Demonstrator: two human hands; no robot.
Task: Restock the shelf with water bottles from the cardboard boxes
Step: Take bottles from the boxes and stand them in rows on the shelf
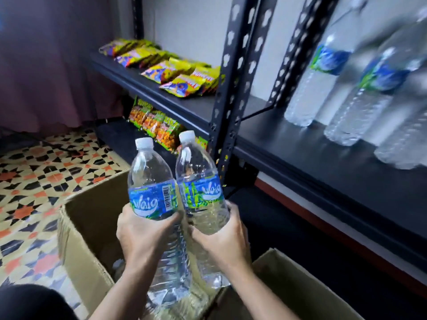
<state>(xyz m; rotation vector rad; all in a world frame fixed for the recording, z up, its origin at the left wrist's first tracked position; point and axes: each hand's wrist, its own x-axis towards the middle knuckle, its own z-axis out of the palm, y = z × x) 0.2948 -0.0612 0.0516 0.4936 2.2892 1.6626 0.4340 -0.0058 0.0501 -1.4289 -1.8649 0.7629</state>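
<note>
My left hand grips a clear water bottle with a blue and green label around its middle. My right hand grips a second, matching bottle right beside it, and the two bottles touch. Both are upright with white caps, held above an open cardboard box. The black shelf on the right carries several standing water bottles, blurred in this view. A second cardboard box lies at the bottom right.
Black perforated metal uprights frame the shelving. Yellow snack packets lie on the left shelf, with orange and green packets on the level below. A patterned tile floor and a purple curtain are on the left.
</note>
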